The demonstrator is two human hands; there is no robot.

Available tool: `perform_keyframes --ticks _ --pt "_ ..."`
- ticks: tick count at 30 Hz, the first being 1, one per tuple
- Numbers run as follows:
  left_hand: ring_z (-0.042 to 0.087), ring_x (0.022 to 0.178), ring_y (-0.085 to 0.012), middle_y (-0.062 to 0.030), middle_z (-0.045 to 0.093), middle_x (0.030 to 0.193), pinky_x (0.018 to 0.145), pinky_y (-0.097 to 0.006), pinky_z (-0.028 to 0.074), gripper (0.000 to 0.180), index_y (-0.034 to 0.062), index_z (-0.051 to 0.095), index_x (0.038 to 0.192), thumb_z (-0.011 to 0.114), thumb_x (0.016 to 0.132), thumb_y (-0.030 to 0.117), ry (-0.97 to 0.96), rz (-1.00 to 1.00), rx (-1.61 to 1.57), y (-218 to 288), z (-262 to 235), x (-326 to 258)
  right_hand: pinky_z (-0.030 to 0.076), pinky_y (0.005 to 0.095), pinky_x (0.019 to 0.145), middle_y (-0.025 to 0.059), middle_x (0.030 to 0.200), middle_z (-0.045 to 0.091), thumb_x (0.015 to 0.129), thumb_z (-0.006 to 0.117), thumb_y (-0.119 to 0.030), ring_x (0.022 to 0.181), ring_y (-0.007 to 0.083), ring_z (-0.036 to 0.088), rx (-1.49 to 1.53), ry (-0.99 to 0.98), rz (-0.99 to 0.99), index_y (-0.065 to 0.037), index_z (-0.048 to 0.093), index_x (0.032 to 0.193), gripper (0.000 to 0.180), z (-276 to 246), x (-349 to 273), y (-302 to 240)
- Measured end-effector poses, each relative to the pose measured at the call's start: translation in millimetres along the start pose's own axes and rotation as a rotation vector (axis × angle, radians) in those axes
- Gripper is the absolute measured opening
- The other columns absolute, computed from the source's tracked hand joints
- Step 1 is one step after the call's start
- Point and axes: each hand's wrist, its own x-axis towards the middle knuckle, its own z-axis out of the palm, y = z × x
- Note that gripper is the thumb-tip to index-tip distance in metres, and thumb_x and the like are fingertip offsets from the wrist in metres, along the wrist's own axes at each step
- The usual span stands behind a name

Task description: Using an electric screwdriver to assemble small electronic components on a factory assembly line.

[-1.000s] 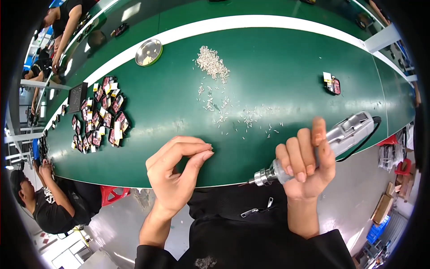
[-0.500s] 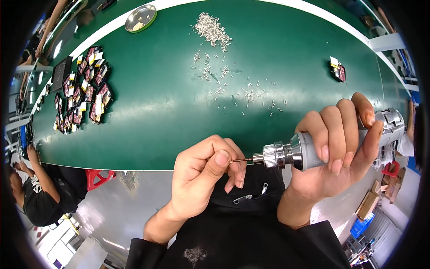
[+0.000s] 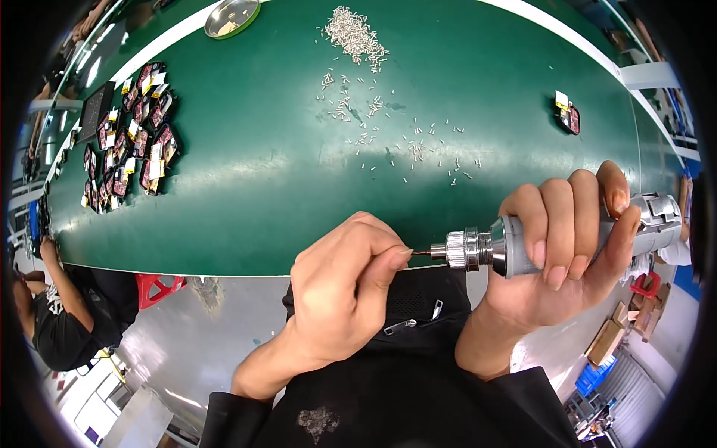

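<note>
In my right hand is a grey electric screwdriver with a knurled silver collar, lying nearly level above the table's near edge, its nose pointing left. My fingers wrap round its body. A thin dark bit sticks out of the nose. The thumb and bent fingers of my left hand pinch the tip of this bit; whether a small screw is also between them is hidden. Beyond both hands, small silver screws lie scattered, with a dense pile of screws farther back.
At the left of the green table lie several small black-and-red parts with white and yellow tags, beside a black tray. One similar part lies far right. A round dish stands at the back. Another person sits at left.
My left hand has turned and slid right along the bit, so less of the bit shows. The screwdriver has shifted slightly right, and the view has moved a little.
</note>
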Motion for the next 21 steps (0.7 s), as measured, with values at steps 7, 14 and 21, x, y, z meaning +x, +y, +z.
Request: perform_keyframes --ticks 7,14,21 --pt "0.052 0.056 -0.0105 -0.0111 0.058 0.071 0.049 -0.021 0.040 0.028 -0.0036 0.051 0.078 0.047 0.098 0.016 -0.011 -0.106 -0.139 1.7 8.2 -2.9 0.036 0.0243 0.051 -0.0028 0.053 0.036 0.098 0.044 -0.019 0.043 0.0072 0.037 0.092 0.081 -0.016 -0.003 0.047 0.094 0.016 -5.1 -1.6 -2.0" --pt "0.056 0.057 -0.0119 -0.0113 0.057 0.073 0.048 -0.021 0.040 0.035 -0.0032 0.053 0.080 0.044 0.099 0.025 0.007 -0.164 -0.310 5.2 12.6 -2.8 0.035 0.0244 0.050 -0.0027 0.052 0.035 0.097 0.045 -0.019 0.043 0.0075 0.037 0.103 0.108 -0.044 -0.002 0.048 0.093 0.017 -5.0 -1.6 -4.0" --pt "0.057 0.059 -0.0132 -0.0112 0.056 0.074 0.048 -0.021 0.040 0.036 -0.0037 0.054 0.079 0.045 0.099 0.025 -0.023 -0.180 -0.306 4.4 12.4 -4.0 0.036 0.0247 0.050 -0.0026 0.053 0.036 0.097 0.045 -0.018 0.044 0.0074 0.037 0.083 0.096 -0.042 -0.002 0.048 0.095 0.017 -8.3 -3.6 -6.9"
